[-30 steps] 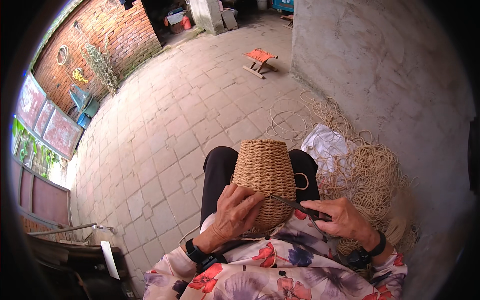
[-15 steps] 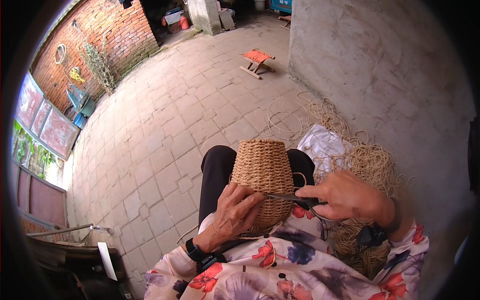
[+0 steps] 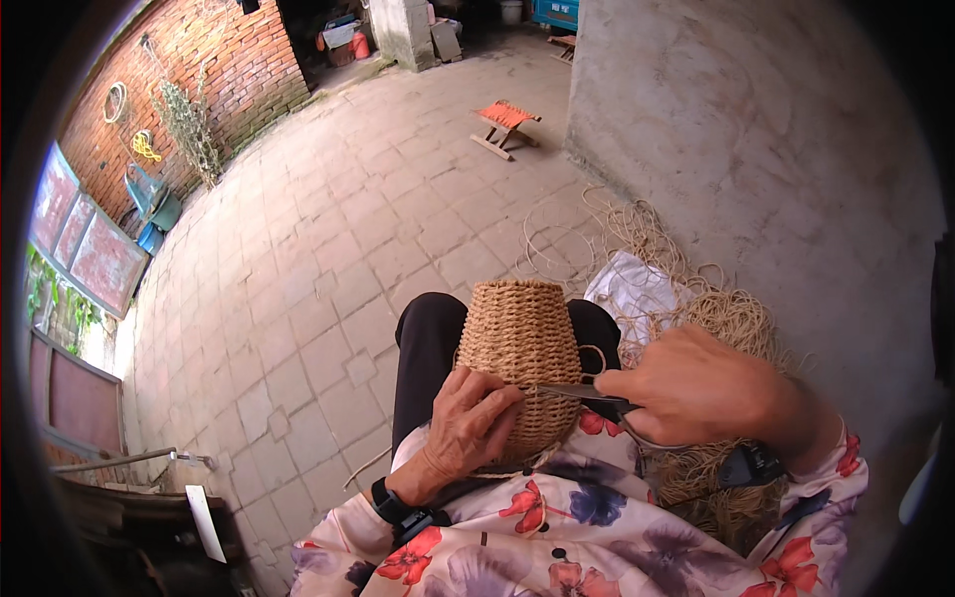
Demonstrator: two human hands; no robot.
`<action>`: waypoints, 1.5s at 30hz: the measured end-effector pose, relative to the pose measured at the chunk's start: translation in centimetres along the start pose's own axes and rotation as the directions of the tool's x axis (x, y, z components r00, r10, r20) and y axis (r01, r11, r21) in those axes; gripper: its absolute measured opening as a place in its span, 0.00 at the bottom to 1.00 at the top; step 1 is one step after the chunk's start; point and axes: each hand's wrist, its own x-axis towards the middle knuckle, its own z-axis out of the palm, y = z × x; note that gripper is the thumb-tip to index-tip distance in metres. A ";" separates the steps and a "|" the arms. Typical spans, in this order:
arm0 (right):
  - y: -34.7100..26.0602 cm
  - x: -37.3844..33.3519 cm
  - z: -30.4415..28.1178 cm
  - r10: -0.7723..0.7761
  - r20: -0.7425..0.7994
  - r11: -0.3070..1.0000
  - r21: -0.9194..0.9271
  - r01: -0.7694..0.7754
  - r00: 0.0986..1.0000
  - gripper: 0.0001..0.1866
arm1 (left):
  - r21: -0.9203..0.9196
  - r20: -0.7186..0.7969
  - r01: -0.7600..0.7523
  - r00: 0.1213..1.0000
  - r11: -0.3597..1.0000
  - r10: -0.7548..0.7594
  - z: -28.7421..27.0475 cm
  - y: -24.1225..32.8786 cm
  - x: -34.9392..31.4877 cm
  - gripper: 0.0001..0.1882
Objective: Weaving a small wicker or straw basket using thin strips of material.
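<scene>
A tan woven rope basket (image 3: 517,333) rests in my lap between my knees, its narrower end pointing away from me. My left hand (image 3: 470,418) grips its left side, thumb and fingers pressed against the weave; whether they pinch a strand is too small to tell. In my right hand (image 3: 696,388) is a pair of scissors (image 3: 577,391), the dark metal blades pointing left across the basket toward my left fingertips. Part of the handles is hidden by my fingers. A loop of cord (image 3: 597,356) sticks out from the basket's right side.
A big tangle of tan cord (image 3: 731,323) and a white cloth (image 3: 629,289) lie on the ground to my right, beside a grey wall (image 3: 756,129). An orange-topped folding stool (image 3: 507,115) stands ahead on the paved floor (image 3: 328,249).
The scissor blades have drawn back slightly to the right, away from my left fingers, and my right hand has turned. My left hand still holds the basket.
</scene>
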 end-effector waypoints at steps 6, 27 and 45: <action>0.0 -1.2 0.0 0.112 0.050 0.987 0.108 -0.117 0.992 0.10 | -0.012 0.014 -0.011 1.000 1.000 0.011 0.0 -0.2 0.1 0.15; -2.7 4.9 -1.9 -0.186 0.047 0.962 -0.196 0.192 0.981 0.06 | -0.031 0.008 -0.031 0.999 0.999 0.031 0.1 -0.4 -0.1 0.14; 4.2 -0.9 2.3 0.118 -0.212 0.969 0.238 -0.066 0.970 0.18 | -0.083 0.105 0.149 0.985 0.985 -0.140 1.2 -2.5 -0.8 0.28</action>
